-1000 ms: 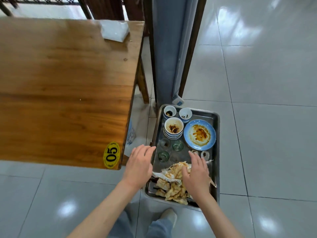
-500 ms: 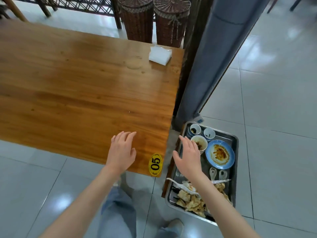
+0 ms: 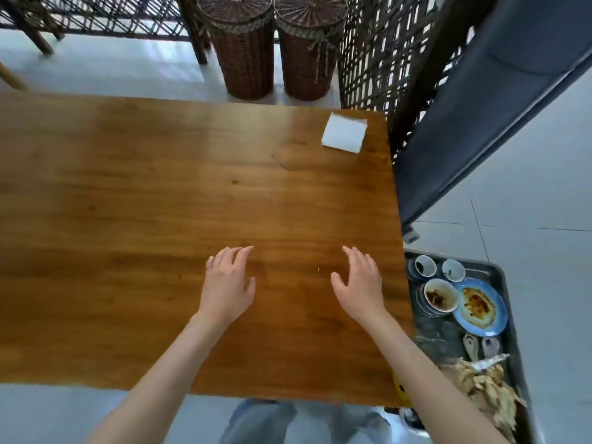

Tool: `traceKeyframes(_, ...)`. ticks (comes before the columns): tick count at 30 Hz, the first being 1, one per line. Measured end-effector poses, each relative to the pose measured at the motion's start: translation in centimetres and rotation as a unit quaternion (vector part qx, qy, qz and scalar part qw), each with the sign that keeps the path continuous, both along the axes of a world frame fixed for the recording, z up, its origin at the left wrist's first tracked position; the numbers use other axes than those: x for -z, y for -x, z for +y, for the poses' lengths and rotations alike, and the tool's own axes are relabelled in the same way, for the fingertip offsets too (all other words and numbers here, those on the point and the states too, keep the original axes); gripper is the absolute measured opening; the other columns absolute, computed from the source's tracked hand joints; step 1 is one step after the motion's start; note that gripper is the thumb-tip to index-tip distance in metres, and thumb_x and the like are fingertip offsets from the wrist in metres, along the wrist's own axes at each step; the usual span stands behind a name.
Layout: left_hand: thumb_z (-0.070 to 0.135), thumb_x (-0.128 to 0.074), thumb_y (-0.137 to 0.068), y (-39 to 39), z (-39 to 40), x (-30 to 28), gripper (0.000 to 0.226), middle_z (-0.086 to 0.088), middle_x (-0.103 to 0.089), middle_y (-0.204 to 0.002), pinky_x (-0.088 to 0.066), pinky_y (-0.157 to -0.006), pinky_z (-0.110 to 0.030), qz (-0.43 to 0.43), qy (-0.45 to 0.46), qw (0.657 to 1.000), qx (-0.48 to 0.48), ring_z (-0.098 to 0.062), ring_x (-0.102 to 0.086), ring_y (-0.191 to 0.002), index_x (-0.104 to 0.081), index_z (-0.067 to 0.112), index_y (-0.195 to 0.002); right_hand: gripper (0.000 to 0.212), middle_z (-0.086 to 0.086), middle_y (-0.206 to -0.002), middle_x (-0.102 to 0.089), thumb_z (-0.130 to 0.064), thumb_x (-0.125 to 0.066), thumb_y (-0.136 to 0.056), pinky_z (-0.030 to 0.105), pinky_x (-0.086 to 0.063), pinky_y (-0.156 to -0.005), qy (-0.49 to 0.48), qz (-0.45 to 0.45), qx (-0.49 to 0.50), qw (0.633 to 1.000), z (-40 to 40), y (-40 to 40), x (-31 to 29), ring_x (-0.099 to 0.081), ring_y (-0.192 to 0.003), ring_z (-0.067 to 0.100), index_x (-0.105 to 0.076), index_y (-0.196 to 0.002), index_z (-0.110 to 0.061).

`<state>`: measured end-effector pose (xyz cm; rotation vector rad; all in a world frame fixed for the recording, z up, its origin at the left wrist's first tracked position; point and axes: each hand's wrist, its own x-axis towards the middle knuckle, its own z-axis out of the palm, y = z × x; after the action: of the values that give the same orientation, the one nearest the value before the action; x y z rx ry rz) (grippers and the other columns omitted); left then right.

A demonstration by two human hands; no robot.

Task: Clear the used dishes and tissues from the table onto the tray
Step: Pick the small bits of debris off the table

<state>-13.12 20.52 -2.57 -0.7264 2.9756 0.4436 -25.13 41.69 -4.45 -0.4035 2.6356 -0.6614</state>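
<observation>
Both hands hover over the near part of the worktop [image 3: 160, 203], fingers spread and relaxed, holding nothing: left hand [image 3: 228, 285] and right hand [image 3: 360, 283] side by side, well apart. Can't tell if the palms touch the wood or hang just above it.

Tray [image 3: 499, 274] sits on the floor to the right of the worktop, below its edge, w/ the used dishes on it: small cups at the far end, a stained bowl [image 3: 440, 296] on a stack, a blue plate [image 3: 480, 307], spoons, then a heap of crumpled tissues [image 3: 487, 389] w/ food scraps at the near end.

Only thing left on the worktop is a white napkin pack [image 3: 344, 136] at the far right corner; clean or used, can't say.

Risks: reach to that corner is long, so leaning could bump the table. Tray lies close to the feet; a step right could kick it and tip the bowl stack. The tissue heap looks loose, may slide off when lifted.

Hidden: tray's near end is cut by the frame, its left rim is behind the worktop edge, and glasses on it are too dim to count
</observation>
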Motion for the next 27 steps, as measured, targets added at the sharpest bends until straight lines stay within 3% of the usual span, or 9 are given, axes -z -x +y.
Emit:
traceKeyframes(8,0.03,-0.058,-0.089,6.2,-4.1,2.9,0.056,-0.005,-0.043,-0.143,-0.025,-0.113,-0.042,0.007,-0.007,0.998,0.054,-0.024,-0.033,-0.136,-0.04,0.018,-0.141,0.057,-0.001,-0.153,-0.028,-0.036,-0.05,-0.092,0.047,-0.021,-0.115,-0.011,0.023,0.023,0.999,-6.6,3.5,1.7,-0.016,-0.143,0.023,-0.029,-0.144,-0.026)
traceKeyframes(16,0.043,-0.046,-0.092,13.3,-3.7,5.8,0.067,-0.005,-0.023,-0.155,-0.017,-0.114,-0.046,-0.02,0.01,0.996,0.085,-0.027,-0.018,-0.142,-0.018,0.023,-0.149,0.058,-0.001,-0.154,-0.025,-0.037,-0.049,-0.092,0.047,-0.019,-0.115,-0.031,0.042,0.024,0.998,-8.8,8.7,3.4,-0.014,-0.143,0.023,-0.027,-0.145,-0.026)
traceKeyframes(27,0.05,-0.042,-0.091,14.7,-4.9,7.9,0.064,-0.003,-0.024,-0.154,-0.012,-0.114,-0.046,-0.017,0.021,0.998,0.057,-0.025,-0.017,-0.143,-0.023,0.025,-0.147,0.062,0.013,-0.156,-0.009,-0.026,-0.055,-0.09,0.05,-0.025,-0.113,-0.009,0.137,0.107,0.985,-12.2,22.7,0.7,-0.013,-0.143,0.031,-0.024,-0.144,-0.02)
